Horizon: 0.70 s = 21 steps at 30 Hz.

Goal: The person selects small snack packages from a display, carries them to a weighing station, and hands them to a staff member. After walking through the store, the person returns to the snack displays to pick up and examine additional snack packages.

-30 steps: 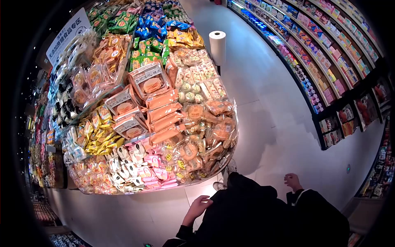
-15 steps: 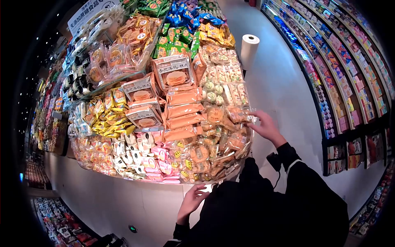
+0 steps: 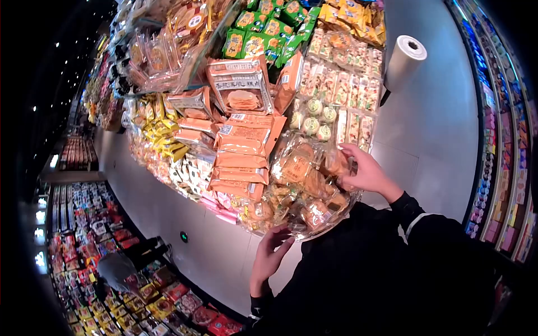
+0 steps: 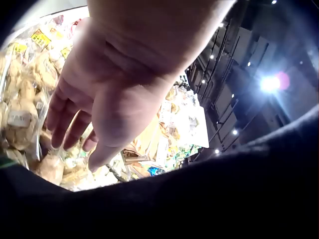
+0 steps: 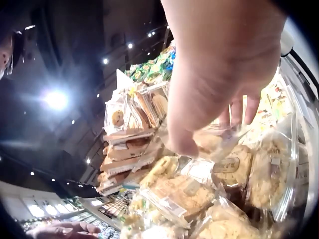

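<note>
At the right edge of a heaped display, my right hand (image 3: 367, 171) pinches a clear-wrapped pastry packet (image 3: 335, 162) between thumb and fingers. In the right wrist view the thumb lies on the near side of that packet (image 5: 209, 142), the fingertips beyond it. More clear-wrapped pastries (image 3: 297, 165) lie around and under it. My left hand (image 3: 272, 255) is at the front rim of the display, its fingers loosely bent and holding nothing. In the left wrist view its fingers hang over the wrapped pastries (image 4: 22, 117).
Orange biscuit packs (image 3: 241, 134) are stacked left of the pastries, with green packets (image 3: 269, 33) behind. A clear rim (image 3: 336, 227) edges the display. A white roll (image 3: 406, 56) stands off its right side. Stocked shelves line the far right and the lower left (image 3: 106, 235).
My right hand came up from beside my body to the pastries and now grips a packet. The left hand moved to the display rim. The head view came closer to the pastries and turned.
</note>
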### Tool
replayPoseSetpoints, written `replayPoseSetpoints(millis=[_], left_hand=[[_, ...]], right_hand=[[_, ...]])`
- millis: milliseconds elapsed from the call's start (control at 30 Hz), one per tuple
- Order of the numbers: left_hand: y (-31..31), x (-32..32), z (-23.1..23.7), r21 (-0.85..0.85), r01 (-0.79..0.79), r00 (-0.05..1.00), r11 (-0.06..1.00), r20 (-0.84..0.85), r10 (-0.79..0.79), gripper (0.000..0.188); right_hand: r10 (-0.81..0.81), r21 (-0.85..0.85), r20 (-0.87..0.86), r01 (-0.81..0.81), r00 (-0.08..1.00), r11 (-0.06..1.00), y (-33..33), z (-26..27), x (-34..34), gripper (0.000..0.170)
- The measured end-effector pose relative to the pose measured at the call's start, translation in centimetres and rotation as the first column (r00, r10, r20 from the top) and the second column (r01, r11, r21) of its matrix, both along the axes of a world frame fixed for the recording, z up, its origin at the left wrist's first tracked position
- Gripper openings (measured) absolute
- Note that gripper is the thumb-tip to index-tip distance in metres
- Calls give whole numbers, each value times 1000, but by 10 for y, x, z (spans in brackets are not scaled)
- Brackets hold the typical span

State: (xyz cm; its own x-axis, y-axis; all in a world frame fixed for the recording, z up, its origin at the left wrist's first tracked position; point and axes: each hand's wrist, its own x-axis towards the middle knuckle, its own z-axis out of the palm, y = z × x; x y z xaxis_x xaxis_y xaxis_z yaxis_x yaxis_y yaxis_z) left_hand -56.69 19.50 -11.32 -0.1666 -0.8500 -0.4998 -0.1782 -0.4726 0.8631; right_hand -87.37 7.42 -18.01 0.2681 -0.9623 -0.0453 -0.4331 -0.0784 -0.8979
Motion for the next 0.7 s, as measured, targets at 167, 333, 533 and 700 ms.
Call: replayPoseSetpoints(millis=[167, 333, 533, 700], left_hand=[[-7, -43, 12, -47, -105, 993, 993, -64, 102, 39], [-40, -97, 26, -205, -123, 992, 971, -3, 125, 53], [-71, -137, 29, -284, -89, 996, 955, -36, 82, 51], [-68, -134, 21, -190, -137, 988, 972, -102, 119, 50]], right_hand=[[-525, 592, 805, -427, 276, 684, -15, -2, -29, 54], [-426, 543, 836, -631, 346, 554, -17, 18, -40, 56], [-245, 580, 814, -721, 527, 378, -13, 19, -41, 46], [-264, 521, 853, -756, 449, 396, -12, 28, -44, 34]])
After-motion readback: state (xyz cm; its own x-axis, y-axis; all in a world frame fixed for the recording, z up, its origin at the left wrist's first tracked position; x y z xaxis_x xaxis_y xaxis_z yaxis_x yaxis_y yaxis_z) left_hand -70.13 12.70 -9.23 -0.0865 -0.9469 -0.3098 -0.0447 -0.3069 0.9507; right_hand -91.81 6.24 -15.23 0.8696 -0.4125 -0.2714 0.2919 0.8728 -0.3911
